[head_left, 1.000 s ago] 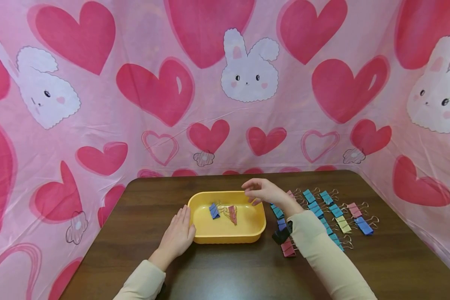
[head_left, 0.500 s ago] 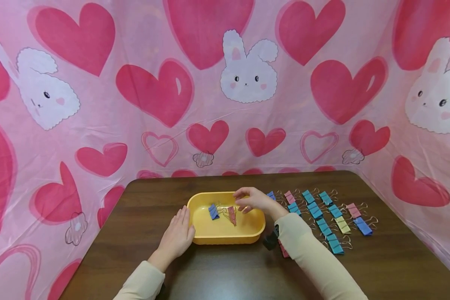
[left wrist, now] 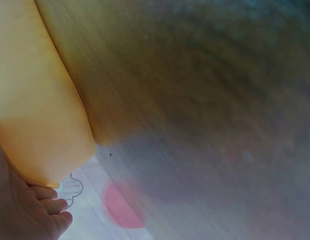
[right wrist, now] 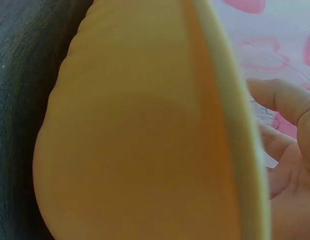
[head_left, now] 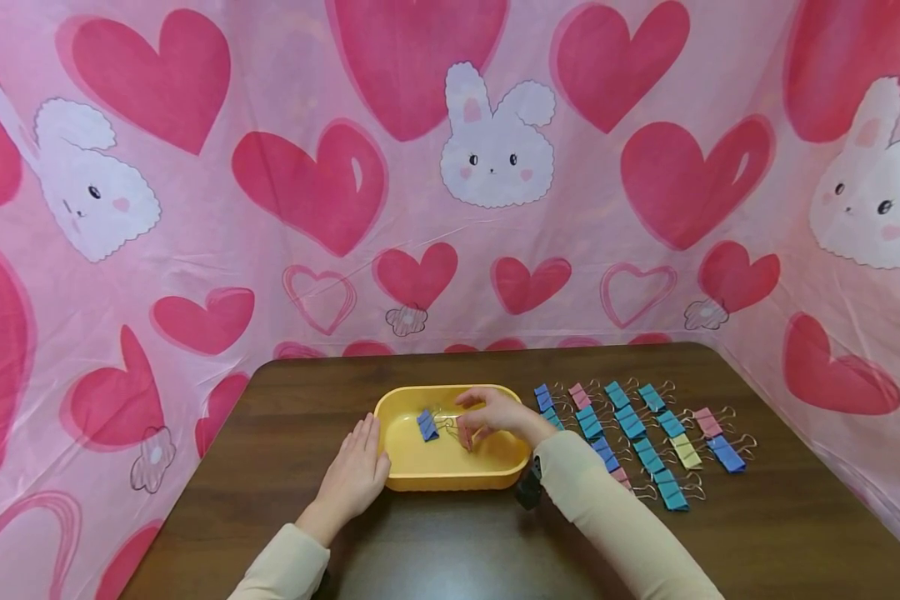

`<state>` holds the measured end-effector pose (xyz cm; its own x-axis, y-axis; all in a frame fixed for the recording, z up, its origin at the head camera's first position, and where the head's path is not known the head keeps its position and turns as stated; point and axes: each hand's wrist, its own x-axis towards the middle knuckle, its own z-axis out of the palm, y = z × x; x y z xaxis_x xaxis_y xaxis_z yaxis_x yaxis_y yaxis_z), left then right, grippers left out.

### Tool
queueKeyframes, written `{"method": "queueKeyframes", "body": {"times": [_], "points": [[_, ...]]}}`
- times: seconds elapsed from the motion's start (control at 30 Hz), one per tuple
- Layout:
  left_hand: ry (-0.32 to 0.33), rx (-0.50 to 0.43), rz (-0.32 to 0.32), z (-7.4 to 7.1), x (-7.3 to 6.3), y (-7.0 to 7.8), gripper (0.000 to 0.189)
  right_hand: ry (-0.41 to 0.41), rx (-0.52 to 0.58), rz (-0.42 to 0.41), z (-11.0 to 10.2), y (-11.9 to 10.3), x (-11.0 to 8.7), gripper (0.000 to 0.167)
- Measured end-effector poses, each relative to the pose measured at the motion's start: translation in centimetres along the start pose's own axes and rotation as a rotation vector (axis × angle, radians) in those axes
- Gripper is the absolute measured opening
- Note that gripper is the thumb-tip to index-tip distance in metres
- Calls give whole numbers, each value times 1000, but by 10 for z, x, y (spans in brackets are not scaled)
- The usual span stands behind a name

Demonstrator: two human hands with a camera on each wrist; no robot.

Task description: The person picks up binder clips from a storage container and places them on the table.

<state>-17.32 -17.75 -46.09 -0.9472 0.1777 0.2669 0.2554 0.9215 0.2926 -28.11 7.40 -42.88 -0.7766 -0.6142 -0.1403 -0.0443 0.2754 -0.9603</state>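
A yellow plastic tray (head_left: 450,482) sits on the dark wooden table. Inside it lie a blue binder clip (head_left: 427,426) and a red binder clip (head_left: 464,433). My left hand (head_left: 351,460) rests its straight fingers along the tray's left wall; the left wrist view shows those fingertips beside the wall. Reaching over the right side, my right hand (head_left: 498,414) has its bent fingers right at the red clip, thumb and index spread around it. In the right wrist view the tray wall (right wrist: 139,125) hides the fingertips of that hand.
To the right of the tray, several binder clips lie in slanting columns, among them a teal clip (head_left: 671,490), a yellow clip (head_left: 686,451), a pink clip (head_left: 708,421) and a blue clip (head_left: 727,454). A pink heart-and-rabbit cloth (head_left: 495,250) hangs behind the table.
My right hand has moved left and down from the tray's far right rim to the red clip, uncovering clips on the table. The left hand has stayed at the tray's wall.
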Motion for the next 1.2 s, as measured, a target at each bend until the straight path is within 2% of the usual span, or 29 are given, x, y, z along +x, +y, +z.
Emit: {"method": "queueKeyframes", "body": {"times": [0.43, 0.63, 0.83, 1.0, 1.2], "points": [[-9, 3, -6, 0, 1, 0, 57, 13, -85, 81, 8, 7, 6, 42], [-22, -4, -18, 0, 0, 0, 57, 17, -79, 100, 8, 9, 5, 37], [-17, -2, -16, 1, 1, 0, 57, -7, -54, 65, 3, 8, 1, 39], [-19, -4, -17, 1, 1, 0, 58, -12, -33, 2, -8, 6, -7, 43], [-31, -5, -25, -1, 0, 0, 58, 41, 40, -19, -19, 3, -18, 41]]}}
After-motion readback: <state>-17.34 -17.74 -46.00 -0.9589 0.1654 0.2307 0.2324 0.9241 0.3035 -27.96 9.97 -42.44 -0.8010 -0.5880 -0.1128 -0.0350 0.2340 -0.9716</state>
